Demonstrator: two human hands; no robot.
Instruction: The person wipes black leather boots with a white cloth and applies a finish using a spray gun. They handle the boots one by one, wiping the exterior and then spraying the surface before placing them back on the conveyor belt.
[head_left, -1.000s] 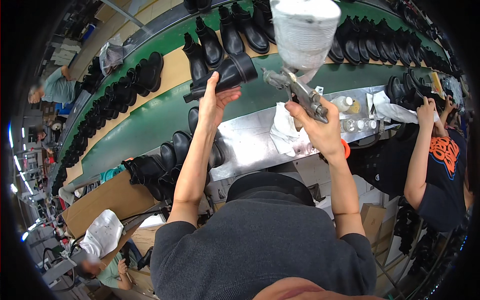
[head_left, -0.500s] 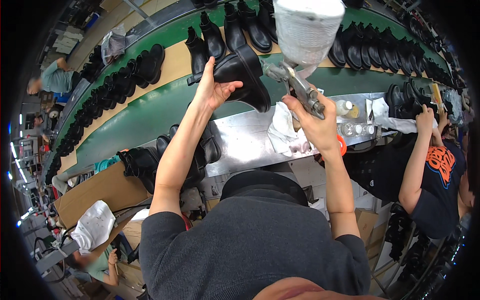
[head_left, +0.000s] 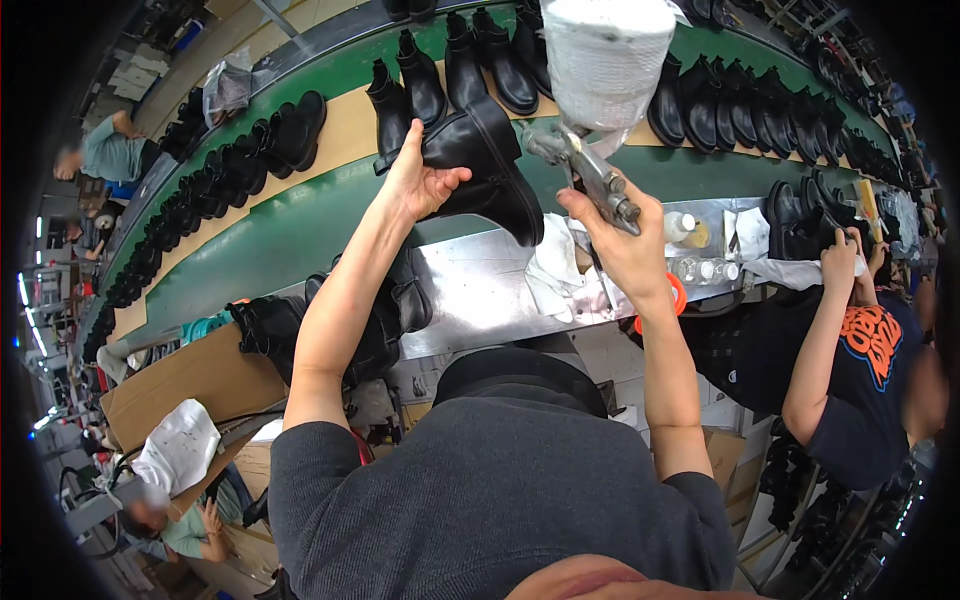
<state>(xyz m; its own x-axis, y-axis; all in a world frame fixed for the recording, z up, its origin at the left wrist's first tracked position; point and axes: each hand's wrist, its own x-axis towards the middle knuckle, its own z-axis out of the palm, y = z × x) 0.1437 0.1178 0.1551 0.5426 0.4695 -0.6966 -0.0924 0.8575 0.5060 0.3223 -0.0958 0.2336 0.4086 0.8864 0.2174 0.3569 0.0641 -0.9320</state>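
My left hand [head_left: 422,186] holds up a black leather ankle boot [head_left: 478,168] above the bench, its sole side turned to the right. The thumb points up and the fingers curl against the boot, partly hiding it. To the right, my right hand [head_left: 632,243] is wrapped round a metal spray gun [head_left: 583,170]. A large cup wrapped in white material [head_left: 610,70] sits on top of the gun. The nozzle faces the boot, with a small gap between them. I cannot make out any spray.
Black boots [head_left: 465,60] stand in rows on brown paper [head_left: 350,112] along the green bench [head_left: 300,215]. White cloths [head_left: 553,275], clear bottles [head_left: 690,268] and a metal ledge [head_left: 465,300] lie nearer. At right a co-worker's hands [head_left: 845,258] handle something beside boots. Cardboard [head_left: 190,385] stands at left.
The boot has tilted a little, its lower right end now further down. My right hand and the spray gun have shifted slightly left. The co-worker's hands at right have moved left and down.
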